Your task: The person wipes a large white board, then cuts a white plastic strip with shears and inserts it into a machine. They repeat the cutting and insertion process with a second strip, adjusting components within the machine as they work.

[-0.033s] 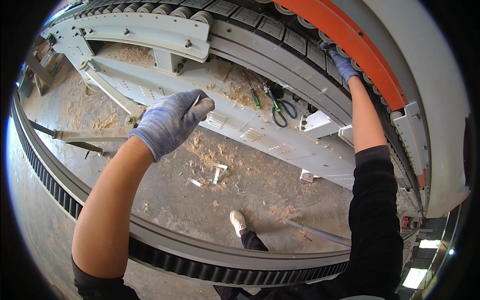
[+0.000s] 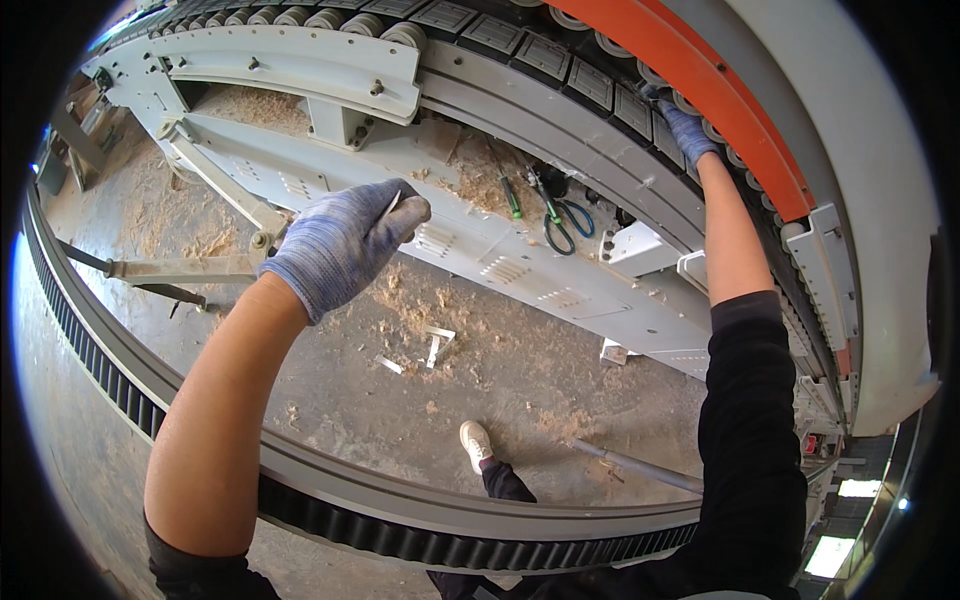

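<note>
My left hand [image 2: 345,240], in a grey-blue knitted glove, is held up over the floor at centre left. Its fingers are curled and the thumb is pressed in, closed on a thin white piece [image 2: 393,201] of which only a sliver shows. In a similar glove, my right hand [image 2: 686,130] reaches far into the machine, between the black chain pads [image 2: 590,84] and the rollers [image 2: 652,73] under an orange guard [image 2: 700,90]. Its fingertips are hidden there, so what they touch cannot be made out.
Scissors [image 2: 560,225] with dark blue handles and a green-handled tool [image 2: 511,196] lie on the machine's dusty ledge. A curved roller rail [image 2: 480,500] crosses in front of me. White scraps [image 2: 434,347], shavings and a grey pipe [image 2: 640,466] lie on the floor near my shoe [image 2: 476,443].
</note>
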The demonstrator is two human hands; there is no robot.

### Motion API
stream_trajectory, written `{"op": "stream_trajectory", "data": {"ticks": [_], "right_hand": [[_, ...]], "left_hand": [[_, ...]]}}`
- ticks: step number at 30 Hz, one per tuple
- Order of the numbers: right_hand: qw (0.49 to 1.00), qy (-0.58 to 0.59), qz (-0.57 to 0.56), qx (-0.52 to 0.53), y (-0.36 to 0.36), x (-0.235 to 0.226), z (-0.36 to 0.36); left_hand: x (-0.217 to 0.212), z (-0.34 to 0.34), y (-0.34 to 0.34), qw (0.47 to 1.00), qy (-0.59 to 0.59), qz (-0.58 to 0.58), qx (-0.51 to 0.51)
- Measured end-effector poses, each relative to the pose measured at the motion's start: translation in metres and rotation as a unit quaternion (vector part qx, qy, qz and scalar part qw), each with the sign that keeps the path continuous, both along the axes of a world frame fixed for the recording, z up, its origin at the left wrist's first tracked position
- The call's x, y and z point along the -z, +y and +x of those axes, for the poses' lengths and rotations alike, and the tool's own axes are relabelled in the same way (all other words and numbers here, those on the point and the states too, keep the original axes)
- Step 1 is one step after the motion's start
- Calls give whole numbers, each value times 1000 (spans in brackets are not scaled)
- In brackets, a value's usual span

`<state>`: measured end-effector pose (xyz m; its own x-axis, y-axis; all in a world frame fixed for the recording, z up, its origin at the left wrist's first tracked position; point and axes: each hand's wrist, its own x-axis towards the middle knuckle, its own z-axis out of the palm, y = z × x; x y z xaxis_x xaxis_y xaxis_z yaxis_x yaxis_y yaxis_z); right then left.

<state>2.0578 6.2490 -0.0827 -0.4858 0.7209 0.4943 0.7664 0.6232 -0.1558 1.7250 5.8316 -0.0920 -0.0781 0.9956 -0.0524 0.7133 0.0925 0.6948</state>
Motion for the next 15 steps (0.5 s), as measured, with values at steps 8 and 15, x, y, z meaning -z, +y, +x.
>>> {"op": "stream_trajectory", "data": {"ticks": [8, 15], "right_hand": [[999, -21, -6, -36, 17, 6, 4], [999, -5, 16, -44, 40, 13, 17]], "left_hand": [[0, 1, 1, 1000, -1, 6, 11], [3, 1, 2, 1000, 6, 10, 15]]}}
